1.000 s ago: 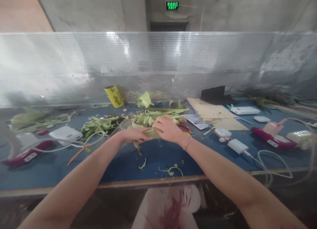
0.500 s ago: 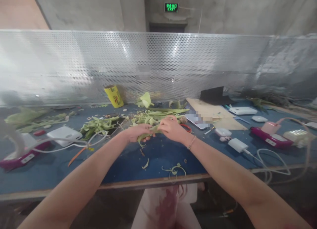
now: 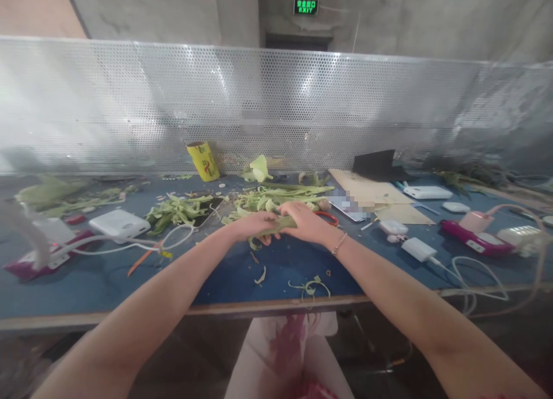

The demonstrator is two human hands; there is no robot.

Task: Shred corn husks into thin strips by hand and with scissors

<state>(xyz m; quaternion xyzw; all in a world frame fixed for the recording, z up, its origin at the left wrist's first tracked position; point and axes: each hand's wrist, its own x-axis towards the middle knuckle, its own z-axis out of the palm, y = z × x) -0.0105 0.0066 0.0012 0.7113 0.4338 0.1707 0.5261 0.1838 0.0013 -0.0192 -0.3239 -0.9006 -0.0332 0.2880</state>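
Between my two hands, just above the table's middle, is a green leafy stalk (image 3: 286, 221). My left hand (image 3: 256, 225) is closed around its left part, and a thin curled strip hangs below these fingers. At the stalk's right end my right hand (image 3: 306, 221) grips it with thumb and fingers curved round it. Right behind the hands lies a pile of long green stalks (image 3: 276, 197). A second heap of cut green pieces (image 3: 179, 209) rests to the left, partly over a dark flat object. Thin peel curls (image 3: 313, 288) lie near the front edge.
The blue table (image 3: 233, 281) also carries a yellow roll (image 3: 203, 161), a white box-shaped device (image 3: 120, 223) with cables, and a purple power strip (image 3: 475, 238). Brown paper (image 3: 367, 192), a phone (image 3: 347, 208) and a white charger (image 3: 419, 250) are on the right. A perforated metal screen (image 3: 276, 111) closes the back.
My right hand has opened its grasp somewhat and shifted along the stalk, showing more of it between the hands. The whole view has shifted slightly.
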